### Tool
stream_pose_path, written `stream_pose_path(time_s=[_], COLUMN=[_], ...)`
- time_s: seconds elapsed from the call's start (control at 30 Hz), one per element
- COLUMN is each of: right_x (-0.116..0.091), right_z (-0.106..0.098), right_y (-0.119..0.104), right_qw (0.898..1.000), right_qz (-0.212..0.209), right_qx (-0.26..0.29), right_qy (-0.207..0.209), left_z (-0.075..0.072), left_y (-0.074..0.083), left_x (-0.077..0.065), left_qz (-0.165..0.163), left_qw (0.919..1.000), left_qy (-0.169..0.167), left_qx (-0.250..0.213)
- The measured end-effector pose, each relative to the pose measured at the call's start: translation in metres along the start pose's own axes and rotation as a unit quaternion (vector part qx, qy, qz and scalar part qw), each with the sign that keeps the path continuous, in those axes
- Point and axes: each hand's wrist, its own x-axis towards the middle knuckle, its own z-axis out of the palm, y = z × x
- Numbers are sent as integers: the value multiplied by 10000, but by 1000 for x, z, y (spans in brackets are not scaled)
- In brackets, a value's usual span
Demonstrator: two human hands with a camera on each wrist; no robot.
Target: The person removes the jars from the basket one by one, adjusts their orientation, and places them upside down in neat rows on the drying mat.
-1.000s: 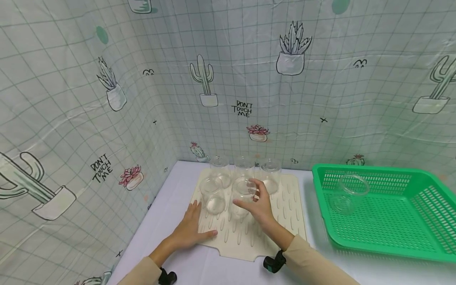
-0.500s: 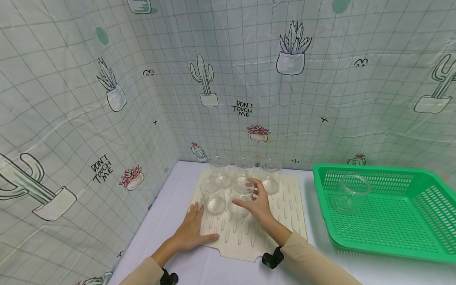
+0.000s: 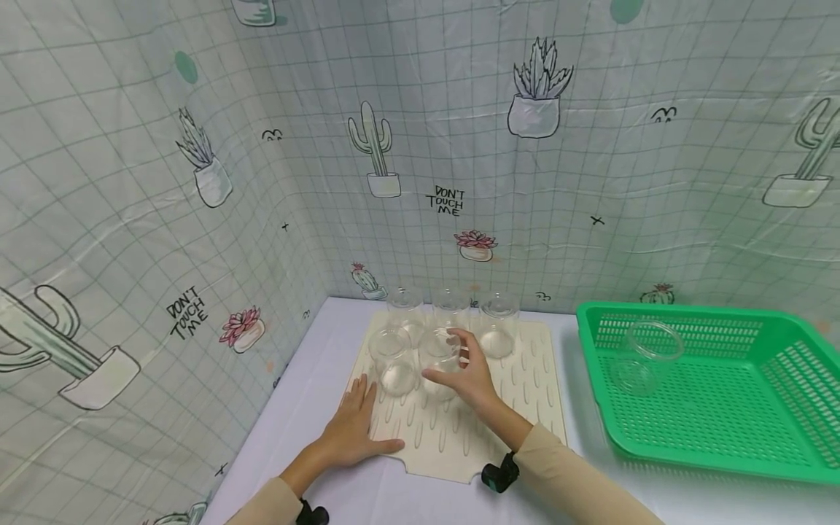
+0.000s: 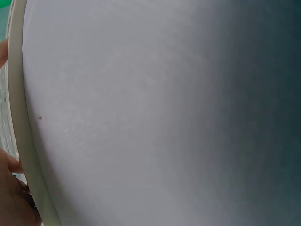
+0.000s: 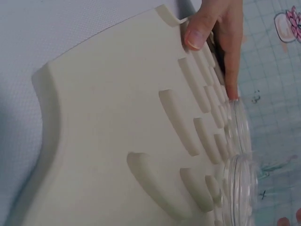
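My right hand (image 3: 474, 373) holds a clear jar (image 3: 434, 356) by its right side, fingers and thumb curled around it. It stands upright on a cream ridged mat (image 3: 453, 452), right of another clear jar (image 3: 394, 364). Behind them is a row of three similar jars, with the right one (image 3: 499, 321) partly behind my fingers. My left hand (image 3: 350, 430) rests on the mat's left edge, fingers straight and thumb spread. In the right wrist view, that left hand (image 5: 225, 33) lies beyond the slots, and the jars (image 5: 240, 193) show at the side.
A green plastic basket (image 3: 600, 408) stands on the right of the white-covered table (image 3: 295, 372). One clear jar (image 3: 652, 350) leans inside it. A cactus-print curtain (image 3: 420, 138) hangs behind and along the left side.
My right hand has shifted slightly left with the jar, bringing it closer to the jar on its left. The left hand has slid slightly toward me along the mat's edge.
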Motion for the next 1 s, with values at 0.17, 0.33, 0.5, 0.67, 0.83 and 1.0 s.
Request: stream_pose_path(time_s=[0.17,0.33,0.5,0.67,0.83,1.0], right_x=[-2,-7,-12,-3,1,-2], right_z=[2,-2,-12,-27,-46,-75], right_y=[-2,-23,-54,-58,-72,-99], right_qw=[9998,9996,9988,9975,9947,9902], right_qz=[-2,269,252,141,129,51], right_qx=[-211,-46,210,566,899,1266], right_qy=[55,-117,-362,-400,-482,-593], left_z=[3,4,3,3,3,3], left_y=[-2,-3,-2,-2,-1,1], left_x=[0,0,0,0,1,1], left_qz=[-21,-15,7,56,61,85], left_qw=[9997,9996,9996,9995,9994,9994], left_qy=[42,109,78,76,55,33], left_qx=[236,261,270,308,333,327])
